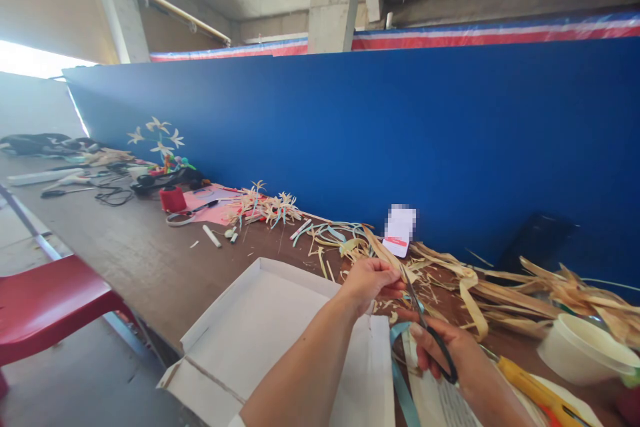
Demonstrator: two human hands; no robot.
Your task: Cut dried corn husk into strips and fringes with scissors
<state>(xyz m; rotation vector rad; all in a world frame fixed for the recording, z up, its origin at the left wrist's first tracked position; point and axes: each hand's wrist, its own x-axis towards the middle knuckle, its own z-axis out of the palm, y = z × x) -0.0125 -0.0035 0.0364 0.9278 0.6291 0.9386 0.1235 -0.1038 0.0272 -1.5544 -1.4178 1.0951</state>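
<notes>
My left hand (371, 282) is closed in a pinch on a pale tan strip of dried husk (383, 249), which reaches up and back from the fingers. In my right hand (463, 355) are black-handled scissors (416, 300), their blades pointing up beside the left fingertips and the strip. Whether the blades touch the strip is hard to make out. Beneath my left forearm lies a shallow white cardboard box (260, 320). A light blue ribbon (404, 387) hangs down near the right hand.
Dried husk strips (510, 293) spread along the blue partition (350, 127). A white tub (583, 347) and a yellow-handled tool (535, 387) are at right. Husk flowers (280, 207) and a red block-like object (173, 199) lie further left. A red chair (55, 307) stands beside the table.
</notes>
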